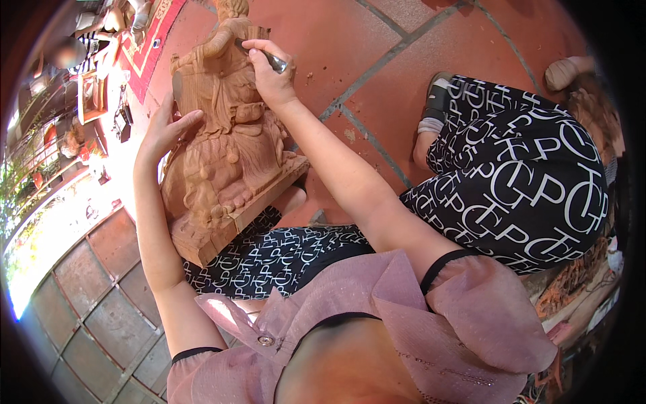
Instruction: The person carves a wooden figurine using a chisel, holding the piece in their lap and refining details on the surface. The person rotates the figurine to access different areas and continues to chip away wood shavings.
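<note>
A reddish-brown wood carving [225, 148], a robed figure on a thick squared base, leans tilted against my lap. My left hand [168, 128] grips its left side, with the thumb lying across the front and the other fingers partly hidden behind the edge. Near the figure's upper part, my right hand [272, 74] is closed around a small tool with a dark, shiny handle [276, 64]. The tool's tip points toward the wood by the figure's shoulder; its exact shape is too small to tell.
Red floor tiles [377, 74] with grey joints spread beyond the carving, with small wood crumbs on them. A red patterned mat [145, 57] lies at the upper left. Wood shavings [572, 283] lie at the lower right. Another person [87, 50] shows at the far left.
</note>
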Tool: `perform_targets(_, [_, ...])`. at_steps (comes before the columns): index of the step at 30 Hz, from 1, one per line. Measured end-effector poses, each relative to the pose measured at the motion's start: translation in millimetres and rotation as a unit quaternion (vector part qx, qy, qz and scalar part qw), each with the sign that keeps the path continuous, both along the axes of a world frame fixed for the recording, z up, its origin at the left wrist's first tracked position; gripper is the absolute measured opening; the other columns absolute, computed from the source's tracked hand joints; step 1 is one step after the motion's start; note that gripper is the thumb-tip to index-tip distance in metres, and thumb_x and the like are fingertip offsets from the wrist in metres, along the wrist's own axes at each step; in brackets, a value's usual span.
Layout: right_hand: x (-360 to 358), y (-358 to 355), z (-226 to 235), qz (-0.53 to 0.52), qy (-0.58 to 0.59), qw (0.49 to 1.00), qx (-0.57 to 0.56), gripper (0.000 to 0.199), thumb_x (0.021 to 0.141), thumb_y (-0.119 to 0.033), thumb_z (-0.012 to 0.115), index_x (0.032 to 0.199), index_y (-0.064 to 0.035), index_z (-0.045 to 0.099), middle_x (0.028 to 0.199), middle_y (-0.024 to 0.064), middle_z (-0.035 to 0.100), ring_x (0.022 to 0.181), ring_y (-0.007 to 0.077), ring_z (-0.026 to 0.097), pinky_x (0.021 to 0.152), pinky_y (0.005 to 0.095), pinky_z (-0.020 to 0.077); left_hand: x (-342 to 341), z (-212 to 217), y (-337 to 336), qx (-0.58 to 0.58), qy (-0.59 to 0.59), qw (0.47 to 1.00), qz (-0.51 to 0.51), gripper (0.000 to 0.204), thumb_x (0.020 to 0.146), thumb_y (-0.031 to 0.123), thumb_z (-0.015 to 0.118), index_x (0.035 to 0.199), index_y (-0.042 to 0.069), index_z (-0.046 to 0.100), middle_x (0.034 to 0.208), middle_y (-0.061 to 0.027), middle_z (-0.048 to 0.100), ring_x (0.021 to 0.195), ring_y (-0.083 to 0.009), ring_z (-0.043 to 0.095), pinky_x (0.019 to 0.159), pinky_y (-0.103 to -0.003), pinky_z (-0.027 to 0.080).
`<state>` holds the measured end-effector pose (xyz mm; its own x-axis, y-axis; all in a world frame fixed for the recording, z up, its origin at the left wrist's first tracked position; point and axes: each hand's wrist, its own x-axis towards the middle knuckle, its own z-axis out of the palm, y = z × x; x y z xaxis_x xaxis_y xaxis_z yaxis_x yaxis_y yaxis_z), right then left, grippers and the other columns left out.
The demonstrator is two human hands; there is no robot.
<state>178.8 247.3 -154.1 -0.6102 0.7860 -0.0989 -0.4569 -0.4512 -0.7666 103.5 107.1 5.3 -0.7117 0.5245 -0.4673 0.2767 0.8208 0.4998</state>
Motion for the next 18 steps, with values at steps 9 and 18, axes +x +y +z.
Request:
perform_targets(9, [-5, -14, 4, -0.035, -0.039, 0.999, 0.014, 0.015, 0.084, -0.008, 0.054, 0.091, -0.0027, 0.066, 0.075, 0.0052, 0.063, 0.068, 0.0114, 0.056, 0.063, 0.0262, 0.0447, -5, -3, -6, 0.008, 0.001, 1.0, -0.007, 0.056, 0.083, 0.018, 0.07, 0.128, 0.0, 0.042, 0.096, -0.0112, 0.062, 0.081, -0.0154, 0.063, 0.066, -0.027, 0.049])
perform_targets(18, [-7, -20, 11, -0.102, -0.04, 0.982, 0.156, 0.011, 0.081, -0.004, 0.055, 0.084, -0.0043, 0.065, 0.075, 0.0082, 0.064, 0.073, 0.0203, 0.061, 0.066, 0.0318, 0.0475, -2, 0, 0, 0.005, 0.012, 1.0, -0.021, 0.062, 0.081, 0.019, 0.071, 0.131, 0.001, 0.039, 0.097, -0.0104, 0.062, 0.073, -0.0131, 0.061, 0.059, -0.025, 0.046])
